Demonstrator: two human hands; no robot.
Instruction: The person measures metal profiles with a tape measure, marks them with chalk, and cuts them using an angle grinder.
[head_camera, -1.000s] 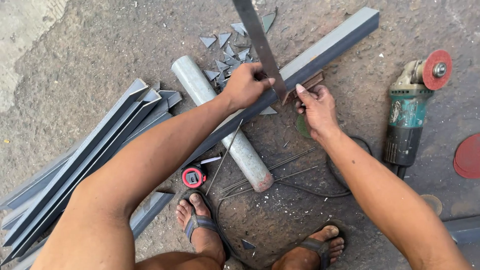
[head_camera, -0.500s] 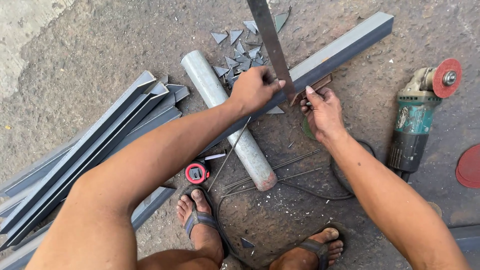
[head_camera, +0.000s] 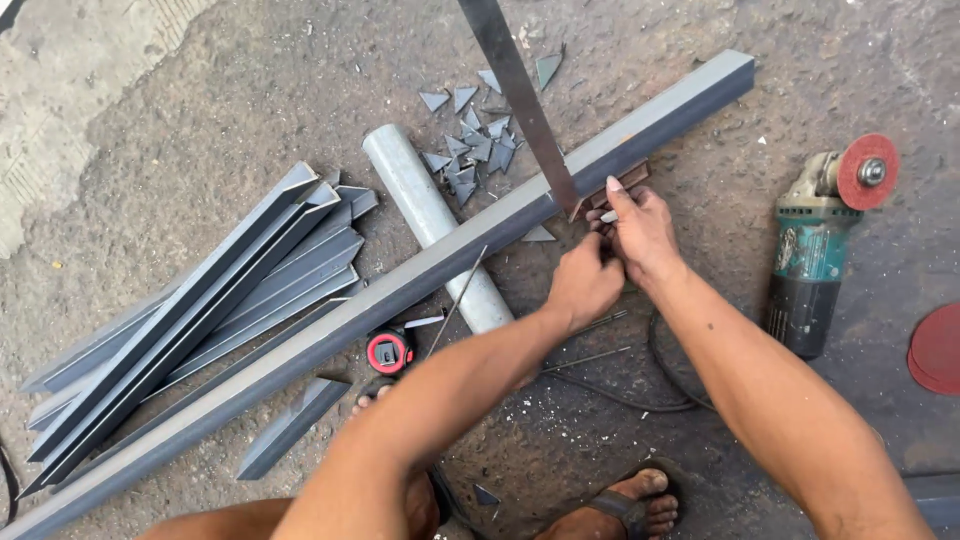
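A long grey steel bar (head_camera: 400, 290) lies diagonally on the ground from lower left to upper right. A try square (head_camera: 520, 110) stands on it, its blade rising toward the top edge. My right hand (head_camera: 645, 235) grips the square's brown stock at the bar, index finger stretched along it. My left hand (head_camera: 585, 285) is curled just in front of the bar, touching the right hand. A small white piece (head_camera: 608, 216) shows between the two hands; which hand has it I cannot tell.
A grey round pipe (head_camera: 430, 220) lies under the bar. Triangular metal offcuts (head_camera: 470, 150) are scattered beyond it. Stacked angle bars (head_camera: 200, 300) lie left, a red tape measure (head_camera: 388, 352) near my feet, a green angle grinder (head_camera: 815, 255) right, and a red disc (head_camera: 940, 348) at the edge.
My left hand has come off the square on the bar and drawn back to the near side, next to my right hand. The right hand stays at the square's stock.
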